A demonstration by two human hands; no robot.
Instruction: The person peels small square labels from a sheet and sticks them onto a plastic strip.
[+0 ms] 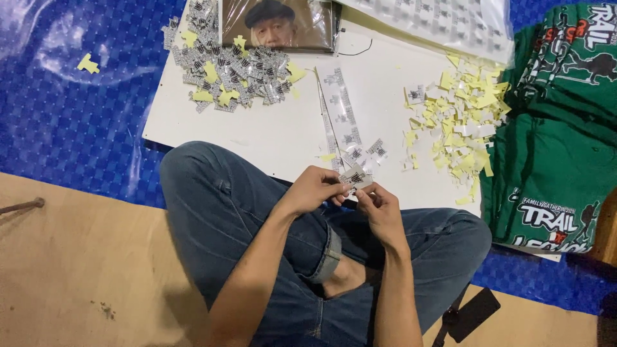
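Observation:
My left hand [313, 188] and my right hand [379, 204] meet above my crossed legs in blue jeans [218, 212]. Both pinch one small silver-grey sticker [355, 175] with a dark printed mark, the fingertips working at its edge. Just beyond the hands, a strip of the same stickers [340, 112] lies on a white board [270, 128], with a few loose stickers [376, 150] at its near end.
A heap of cut stickers with yellow backing bits [228, 71] lies far left on the board; yellow paper scraps [466, 122] lie far right. Folded green printed shirts [556, 148] are stacked at right. A framed portrait [279, 24], sticker sheets [443, 22], blue tarp [71, 109], black object [472, 315].

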